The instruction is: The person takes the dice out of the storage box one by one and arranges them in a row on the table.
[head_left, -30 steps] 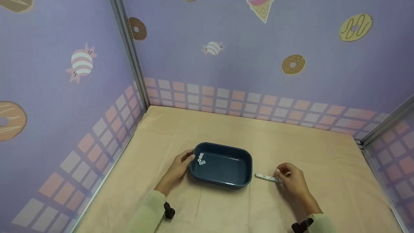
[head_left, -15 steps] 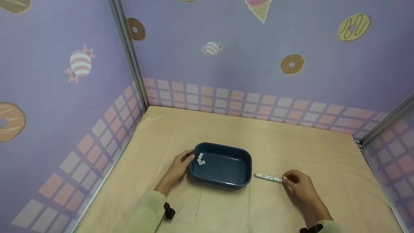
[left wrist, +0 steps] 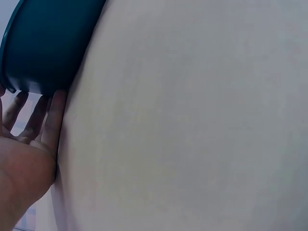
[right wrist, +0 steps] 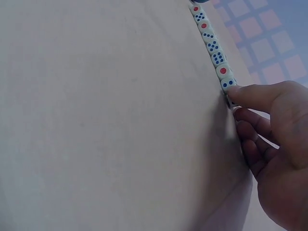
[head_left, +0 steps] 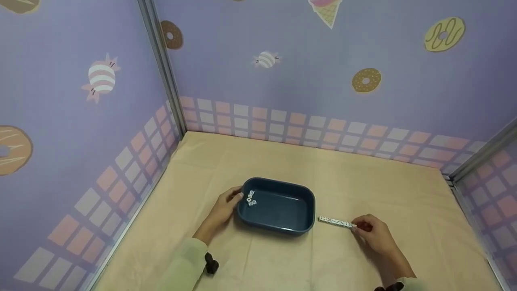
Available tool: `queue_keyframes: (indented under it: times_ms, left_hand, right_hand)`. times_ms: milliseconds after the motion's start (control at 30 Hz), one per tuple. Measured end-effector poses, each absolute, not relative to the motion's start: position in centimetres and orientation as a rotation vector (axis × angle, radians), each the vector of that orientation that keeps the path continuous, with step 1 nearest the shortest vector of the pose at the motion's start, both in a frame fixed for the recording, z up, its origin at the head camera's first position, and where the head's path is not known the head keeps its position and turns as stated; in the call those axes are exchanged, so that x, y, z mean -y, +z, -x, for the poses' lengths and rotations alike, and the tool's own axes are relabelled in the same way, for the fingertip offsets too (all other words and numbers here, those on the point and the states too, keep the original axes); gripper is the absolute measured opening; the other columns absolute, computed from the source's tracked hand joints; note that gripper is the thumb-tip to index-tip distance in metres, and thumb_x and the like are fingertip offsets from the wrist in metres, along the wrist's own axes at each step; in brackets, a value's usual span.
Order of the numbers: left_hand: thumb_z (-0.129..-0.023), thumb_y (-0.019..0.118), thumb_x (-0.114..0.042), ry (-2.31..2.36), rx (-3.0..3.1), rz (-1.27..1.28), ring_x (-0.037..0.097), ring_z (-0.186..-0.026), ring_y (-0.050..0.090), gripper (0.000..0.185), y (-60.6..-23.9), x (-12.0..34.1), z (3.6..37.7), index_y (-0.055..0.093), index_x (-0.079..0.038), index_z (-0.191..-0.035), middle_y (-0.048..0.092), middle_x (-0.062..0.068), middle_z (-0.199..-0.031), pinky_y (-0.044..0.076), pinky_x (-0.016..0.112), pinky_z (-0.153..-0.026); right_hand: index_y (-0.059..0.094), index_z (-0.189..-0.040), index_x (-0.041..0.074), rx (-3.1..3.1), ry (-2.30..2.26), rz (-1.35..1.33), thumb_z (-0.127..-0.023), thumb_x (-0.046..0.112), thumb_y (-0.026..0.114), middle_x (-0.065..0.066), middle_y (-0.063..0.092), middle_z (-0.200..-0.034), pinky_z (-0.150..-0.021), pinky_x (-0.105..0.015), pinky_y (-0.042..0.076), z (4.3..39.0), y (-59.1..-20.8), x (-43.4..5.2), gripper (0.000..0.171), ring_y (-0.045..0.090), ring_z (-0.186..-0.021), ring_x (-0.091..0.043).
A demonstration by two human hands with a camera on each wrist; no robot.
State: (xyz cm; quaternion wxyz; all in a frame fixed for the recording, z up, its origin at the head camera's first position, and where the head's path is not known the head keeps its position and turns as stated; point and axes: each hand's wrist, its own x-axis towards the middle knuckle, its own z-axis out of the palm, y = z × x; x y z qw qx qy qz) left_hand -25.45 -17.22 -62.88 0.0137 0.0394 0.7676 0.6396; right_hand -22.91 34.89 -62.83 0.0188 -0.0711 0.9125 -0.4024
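Dice (head_left: 337, 222) sit in a neat single-file row on the tan cloth (head_left: 363, 178), just to the right of a dark blue tray (head_left: 301, 194). From the right wrist camera you can count the faces pretty well: red single pips and blue multi-pip faces alternate down the line (right wrist: 211, 45), all touching edge to edge. The row's near end stops just short of the tray wall, not quite touching as far as I can tell.

The right hand (head_left: 373, 235) is at the far end of that row. Its fingers are curled, and a fingertip (right wrist: 240, 94) pinches down on the last die there, with the thumb side tucked under so you only see a sliver of that die. The other fingers are folded loosely below it against the cloth.

The left hand (head_left: 222, 210) is on the opposite side, resting against the tray's left end. In the left wrist view the fingers (left wrist: 50, 120) are mostly straight and spread along the tray's outer wall, touching it where it meets the cloth, more bracing than gripping. The thumb shows up near the rim in the head view.

Inside the tray there's a small clump of loose dice (head_left: 251, 199) bunched in the left corner, right by that thumb. They're too small to read.

Around it all is a purple backdrop (head_left: 282, 81) with doughnut, candy and ice cream prints and a checkered band along the bottom.
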Motion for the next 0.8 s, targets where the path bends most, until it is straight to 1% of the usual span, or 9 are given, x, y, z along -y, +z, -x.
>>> queue_keyframes:
  times_ms: [167,267,367,433,600,667,800]
  left_hand:
    - [-0.110,0.060,-0.028,2.017,-2.371,-0.119,0.029,-0.137,0.054,0.042,-63.04,17.17,25.43,0.061,-0.008,-0.147,0.063,0.011,-0.143,0.038,0.050,-0.119]
    - [-0.110,0.060,-0.029,2.027,-2.379,-0.107,0.030,-0.137,0.054,0.043,-63.11,17.13,25.41,0.061,-0.007,-0.147,0.063,0.012,-0.143,0.037,0.052,-0.119]
    - [-0.110,0.060,-0.028,2.043,-2.384,-0.096,0.032,-0.138,0.053,0.044,-63.09,17.01,25.36,0.060,-0.006,-0.148,0.063,0.013,-0.144,0.035,0.054,-0.120]
    - [-0.110,0.060,-0.025,2.050,-2.387,-0.079,0.035,-0.139,0.053,0.042,-62.72,16.84,25.22,0.060,-0.004,-0.147,0.062,0.016,-0.144,0.034,0.055,-0.120]
    - [-0.111,0.058,-0.025,2.030,-2.402,-0.100,0.032,-0.134,0.056,0.041,-62.87,16.94,25.22,0.061,-0.005,-0.146,0.064,0.014,-0.141,0.038,0.051,-0.118]
    - [-0.111,0.058,-0.029,2.013,-2.414,-0.118,0.029,-0.132,0.057,0.041,-63.27,17.09,25.34,0.061,-0.007,-0.146,0.065,0.011,-0.139,0.039,0.050,-0.117]
    - [-0.111,0.058,-0.029,2.006,-2.424,-0.117,0.029,-0.132,0.057,0.041,-63.22,16.94,25.43,0.061,-0.007,-0.146,0.064,0.011,-0.140,0.039,0.051,-0.117]
  right_hand:
    - [0.076,-0.113,0.011,-2.812,-1.247,0.218,-0.096,0.004,0.078,-0.004,0.065,-0.104,-0.077,-0.025,0.049,22.97,-63.05,-34.84,0.019,0.057,-0.092,-0.020]
    - [0.076,-0.116,0.011,-2.791,-1.252,0.230,-0.096,0.004,0.078,-0.005,0.064,-0.105,-0.077,-0.025,0.049,23.09,-63.11,-34.77,0.021,0.056,-0.093,-0.021]
    - [0.077,-0.116,0.013,-2.778,-1.246,0.230,-0.096,0.005,0.078,-0.006,0.063,-0.104,-0.076,-0.025,0.048,23.38,-63.10,-34.76,0.022,0.054,-0.093,-0.021]
    - [0.078,-0.114,0.014,-2.773,-1.236,0.231,-0.096,0.006,0.079,-0.006,0.062,-0.103,-0.075,-0.026,0.047,23.53,-63.05,-34.76,0.020,0.054,-0.092,-0.021]
    - [0.078,-0.112,0.015,-2.769,-1.225,0.248,-0.096,0.008,0.079,-0.005,0.062,-0.102,-0.076,-0.027,0.046,23.64,-63.00,-34.72,0.017,0.052,-0.091,-0.020]
    - [0.078,-0.111,0.016,-2.777,-1.217,0.249,-0.096,0.009,0.078,-0.004,0.062,-0.101,-0.076,-0.027,0.046,23.62,-63.06,-34.69,0.016,0.052,-0.091,-0.020]
    - [0.078,-0.110,0.016,-2.788,-1.208,0.227,-0.096,0.010,0.079,-0.004,0.062,-0.101,-0.076,-0.027,0.046,23.61,-62.98,-34.69,0.015,0.053,-0.091,-0.020]
